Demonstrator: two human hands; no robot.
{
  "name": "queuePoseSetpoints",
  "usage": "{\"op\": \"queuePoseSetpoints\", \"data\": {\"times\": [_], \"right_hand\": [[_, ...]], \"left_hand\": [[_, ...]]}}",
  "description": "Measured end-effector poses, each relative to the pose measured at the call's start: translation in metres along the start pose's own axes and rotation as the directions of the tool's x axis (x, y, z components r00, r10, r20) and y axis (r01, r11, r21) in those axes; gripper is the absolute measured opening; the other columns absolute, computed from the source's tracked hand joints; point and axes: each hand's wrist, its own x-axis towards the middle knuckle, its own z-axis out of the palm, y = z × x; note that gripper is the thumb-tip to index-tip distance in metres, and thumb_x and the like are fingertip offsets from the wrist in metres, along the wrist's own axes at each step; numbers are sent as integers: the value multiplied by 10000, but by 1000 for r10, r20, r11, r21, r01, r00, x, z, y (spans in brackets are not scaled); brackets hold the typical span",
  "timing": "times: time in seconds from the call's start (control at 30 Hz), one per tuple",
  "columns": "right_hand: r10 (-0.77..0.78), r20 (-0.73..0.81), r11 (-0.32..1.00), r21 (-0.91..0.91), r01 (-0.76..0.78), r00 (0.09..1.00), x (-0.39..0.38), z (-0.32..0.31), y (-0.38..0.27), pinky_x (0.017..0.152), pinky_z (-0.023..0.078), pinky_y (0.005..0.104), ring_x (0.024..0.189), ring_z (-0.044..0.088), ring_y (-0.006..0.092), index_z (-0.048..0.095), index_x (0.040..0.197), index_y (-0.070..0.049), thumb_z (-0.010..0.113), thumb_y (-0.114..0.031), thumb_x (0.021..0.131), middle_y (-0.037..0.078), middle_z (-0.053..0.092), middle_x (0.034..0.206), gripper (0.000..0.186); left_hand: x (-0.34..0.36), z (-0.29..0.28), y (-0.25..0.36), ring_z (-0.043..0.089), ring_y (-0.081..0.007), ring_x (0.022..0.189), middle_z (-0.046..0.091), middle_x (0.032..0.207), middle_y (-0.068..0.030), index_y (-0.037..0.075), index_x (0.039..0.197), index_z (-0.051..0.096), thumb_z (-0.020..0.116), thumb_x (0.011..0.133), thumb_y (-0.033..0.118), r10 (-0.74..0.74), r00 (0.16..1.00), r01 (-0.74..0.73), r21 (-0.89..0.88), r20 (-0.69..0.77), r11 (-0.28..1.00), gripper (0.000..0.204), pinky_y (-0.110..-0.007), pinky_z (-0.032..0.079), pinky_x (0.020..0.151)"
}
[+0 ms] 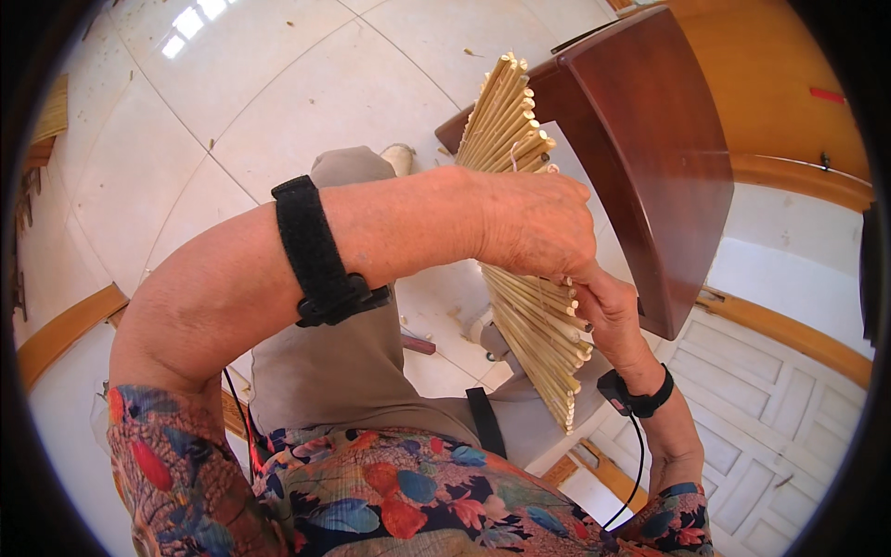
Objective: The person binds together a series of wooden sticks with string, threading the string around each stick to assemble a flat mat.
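Head view: your left hand (538,223) curls over the middle of the fan of pale sticks (534,330), and your right hand (610,306) meets it at the stick ends; whether the fingers of these 2 hands are clamped or apart, I cannot tell. The fan spreads above your right thigh (529,434), near dark-red furniture (650,139).

Left forearm (418,218) slants toward two o'clock, left hand (546,221) curled, back upward; right forearm (670,429) points toward eleven, right hand (610,308) at the left's five o'clock.
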Motion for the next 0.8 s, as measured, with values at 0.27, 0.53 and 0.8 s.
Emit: {"op": "queuePoseSetpoints", "data": {"times": [0.27, 0.53, 0.8], "right_hand": [[56, -66, 998, 45, -53, 996, -1, -4, 2, 594, 475, 233, 675, 551, 58, 647, 1023, -23, 615, -17, 948, -2, 629, 764, 81], [102, -64, 991, 94, -96, 993, -7, -33, 32, 705, 488, 230, 776, 538, 39, 661, 1031, -16, 599, -21, 952, -4, 659, 858, 100], [174, -73, 966, 207, -155, 982, -9, -33, 43, 763, 474, 219, 824, 564, 59, 633, 1032, -28, 550, -57, 991, -13, 647, 880, 97]], "left_hand": [[14, -4, -9, 644, -275, 787, 661, 742, -68, 90, 799, 682, 648, 794, 129, -9, 999, 12, -84, 36, 996, 52, -361, 488, 757], [34, -6, -18, 631, -294, 919, 655, 826, -92, 52, 920, 696, 612, 848, 125, 106, 979, -138, -180, -176, 974, 133, -403, 511, 777], [-40, 2, -9, 594, -286, 808, 589, 795, -89, 44, 753, 537, 581, 802, 58, -123, 962, 108, -73, -246, 991, 67, -400, 495, 740]]}}
